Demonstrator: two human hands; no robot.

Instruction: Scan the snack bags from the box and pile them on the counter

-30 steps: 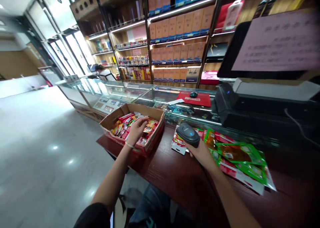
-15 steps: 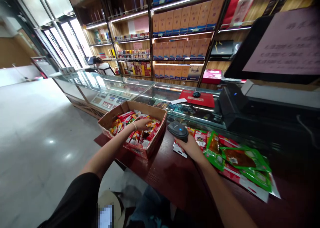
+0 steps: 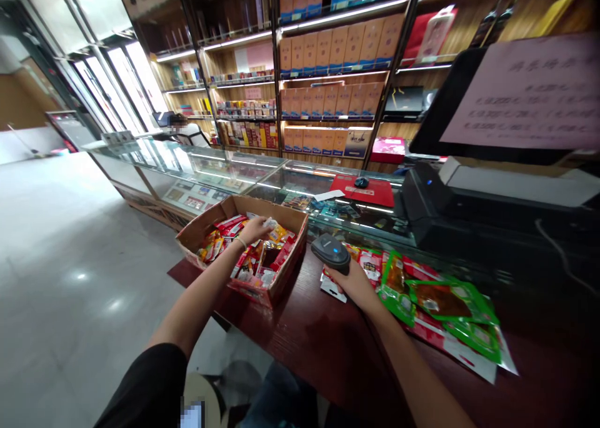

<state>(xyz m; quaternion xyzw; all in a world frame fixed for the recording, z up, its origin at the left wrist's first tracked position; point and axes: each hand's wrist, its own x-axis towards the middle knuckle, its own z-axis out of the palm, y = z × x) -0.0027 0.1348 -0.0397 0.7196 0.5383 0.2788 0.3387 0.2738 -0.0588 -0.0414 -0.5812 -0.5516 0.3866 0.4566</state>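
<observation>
My left hand (image 3: 255, 229) is over the open cardboard box (image 3: 287, 272), its fingers closed on the edge of a small snack packet (image 3: 270, 223) with a whitish corner. Many red, yellow and orange packets (image 3: 237, 223) fill the box around it. My right hand (image 3: 349, 281) is wrapped round the handle of a black barcode scanner (image 3: 332, 250), which shows a lit blue light and points toward the box. Beside and beyond that hand lie red-and-white packets (image 3: 370, 262) and green-edged packets (image 3: 443, 298) with brown contents, partly overlapping.
The dark red wooden tabletop (image 3: 300, 340) carries the box and packets. Behind it runs a glass display counter (image 3: 262, 177) with a red mat (image 3: 370, 194) and a mouse. A black monitor (image 3: 506, 103) stands at right. A seated person (image 3: 187, 131) is at the far counter.
My left hand has drawn slightly up and back among the packets, and a whitish packet corner now shows at its fingertips. My right hand keeps hold of the scanner. The view has shifted slightly.
</observation>
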